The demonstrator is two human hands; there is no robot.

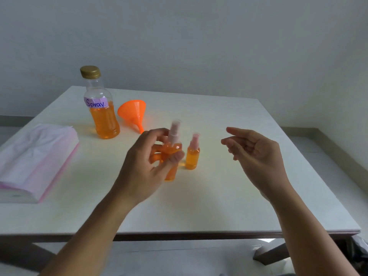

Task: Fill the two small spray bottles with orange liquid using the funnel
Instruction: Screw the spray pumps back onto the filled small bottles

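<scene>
Orange-filled spray bottle (171, 156) pinched in the left hand (145, 166) — right hand (256, 154) spread, empty.

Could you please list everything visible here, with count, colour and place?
Table: 1, white, fills the middle of the view.
Big bottle: 1, clear with gold cap and "Spray." label, about half full of orange liquid, back left.
Funnel: 1, orange, lying on its side right of the big bottle.
Held spray bottle: 1, orange-filled, capped, in the left hand.
Standing spray bottle: 1, orange-filled, capped, upright at centre.
Tissue pack: 1, pink-white, left edge.
Left hand: 1, gripping a bottle.
Right hand: 1, open, empty.
</scene>
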